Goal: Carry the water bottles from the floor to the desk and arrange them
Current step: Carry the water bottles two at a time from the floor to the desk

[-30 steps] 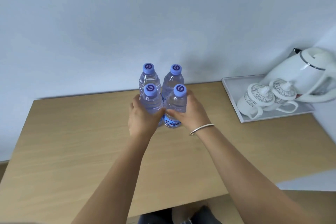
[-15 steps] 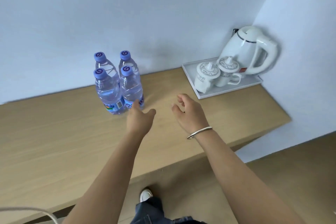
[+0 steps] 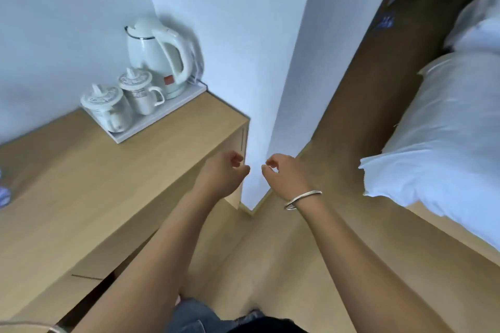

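Both the left hand (image 3: 221, 173) and right hand (image 3: 286, 173) hang loosely curled, empty. Clear plastic blue-capped water bottles (image 3: 4, 193) sit far left, barely visible; probably heavy, slippery, best gripped mid-body.

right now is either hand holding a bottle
No, the left hand and right hand hang loosely curled in the air past the desk corner, with nothing in them.

Bare forearms, silver bangle (image 3: 303, 199) on right wrist, blue jeans (image 3: 194, 315).
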A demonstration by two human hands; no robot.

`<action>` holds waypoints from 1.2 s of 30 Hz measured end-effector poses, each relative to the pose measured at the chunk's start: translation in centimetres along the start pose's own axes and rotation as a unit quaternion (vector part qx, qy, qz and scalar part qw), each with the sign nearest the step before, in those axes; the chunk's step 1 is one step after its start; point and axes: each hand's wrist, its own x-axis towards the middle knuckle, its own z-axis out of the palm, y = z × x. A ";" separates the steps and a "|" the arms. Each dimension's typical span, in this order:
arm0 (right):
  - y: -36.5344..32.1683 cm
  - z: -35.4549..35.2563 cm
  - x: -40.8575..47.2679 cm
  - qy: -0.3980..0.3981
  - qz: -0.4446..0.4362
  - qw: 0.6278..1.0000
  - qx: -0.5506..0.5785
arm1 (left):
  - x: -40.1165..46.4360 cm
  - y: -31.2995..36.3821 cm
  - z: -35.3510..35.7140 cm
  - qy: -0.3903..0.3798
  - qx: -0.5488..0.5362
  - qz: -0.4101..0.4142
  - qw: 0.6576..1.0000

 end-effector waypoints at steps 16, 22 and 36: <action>19.1 -13.5 4.2 0.127 0.234 0.964 0.017 | 13.5 18.6 17.3 -0.197 0.116 0.207 0.951; 23.0 -19.0 11.6 0.122 0.273 0.954 0.007 | 22.4 26.6 20.4 -0.226 0.146 0.259 0.927; 31.7 -26.9 26.7 0.130 0.300 0.945 0.003 | 37.9 37.0 27.9 -0.244 0.215 0.290 0.900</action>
